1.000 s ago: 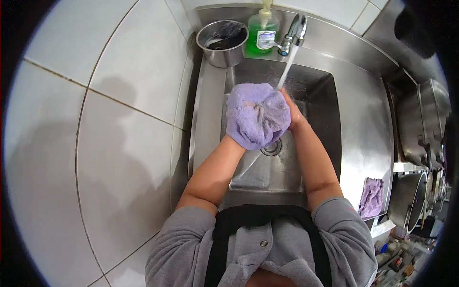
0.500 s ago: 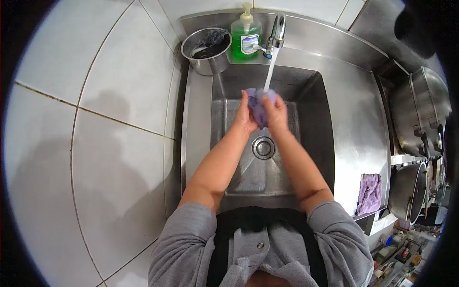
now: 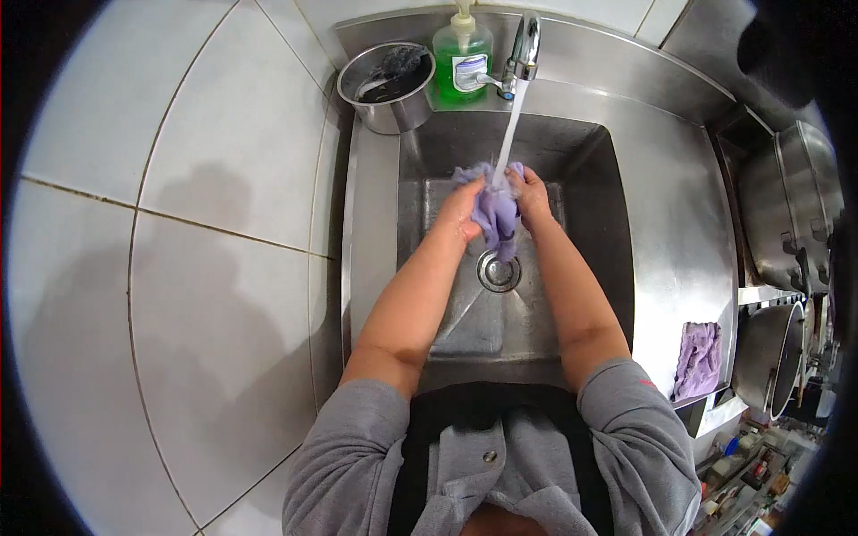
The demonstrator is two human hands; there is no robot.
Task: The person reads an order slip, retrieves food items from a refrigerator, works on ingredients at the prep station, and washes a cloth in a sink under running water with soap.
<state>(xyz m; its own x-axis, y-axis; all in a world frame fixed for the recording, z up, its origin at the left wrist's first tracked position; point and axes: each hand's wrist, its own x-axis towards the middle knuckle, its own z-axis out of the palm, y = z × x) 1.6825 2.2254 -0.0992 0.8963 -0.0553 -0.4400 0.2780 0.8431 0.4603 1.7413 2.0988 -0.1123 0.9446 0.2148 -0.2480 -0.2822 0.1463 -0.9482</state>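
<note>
Both of my hands hold a wet purple cloth (image 3: 497,214) over the metal sink (image 3: 590,241), in the stream of water (image 3: 511,134) that runs from the tap (image 3: 527,49). My left hand (image 3: 460,211) grips the cloth's left side, and my right hand (image 3: 533,196) pinches its upper right side. Bunched between them, the cloth hangs down just above the round drain (image 3: 499,271). Some of the fingertips are hidden by the fabric and the water.
Behind the sink's left corner stand a metal pot (image 3: 393,116) with dark contents and a green soap bottle (image 3: 462,80). A second purple cloth (image 3: 697,360) lies on the right counter's front edge. Large pots (image 3: 786,205) stand at the far right, beside a tiled wall on the left (image 3: 232,134).
A second ago the cloth was spread over my left hand; then it was bunched between both hands. Now it hangs longer and looser under the water, with my hands slightly farther apart.
</note>
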